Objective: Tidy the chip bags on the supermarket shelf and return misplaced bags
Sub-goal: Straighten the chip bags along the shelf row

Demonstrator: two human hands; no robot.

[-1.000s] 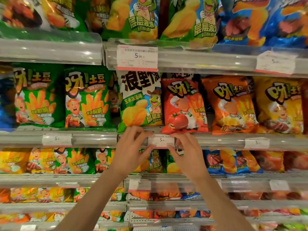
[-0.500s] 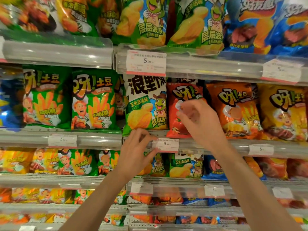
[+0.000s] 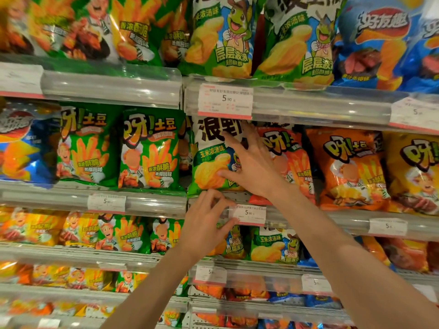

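A white-and-green corn-soup chip bag (image 3: 211, 160) stands on the middle shelf between green potato-stick bags (image 3: 149, 148) and a red potato-stick bag (image 3: 289, 157). My right hand (image 3: 249, 162) lies spread with straight fingers over the right half of the white-and-green bag and the edge of the red one. My left hand (image 3: 206, 219) rests below on the clear shelf rail (image 3: 154, 203), its fingers pinching the left end of a white price tag (image 3: 249, 213). Matching white-and-green bags (image 3: 223, 39) fill the shelf above.
Orange (image 3: 346, 167) and yellow (image 3: 415, 169) potato-stick bags sit to the right on the same shelf, a blue bag (image 3: 21, 143) at far left. Blue bags (image 3: 380, 43) stand top right. Lower shelves hold more mixed bags behind clear rails with price tags.
My right hand left the price tag, rose to the red bag, then moved left and spread over the white-and-green bag. My left hand stayed at the tag. The view moved closer.
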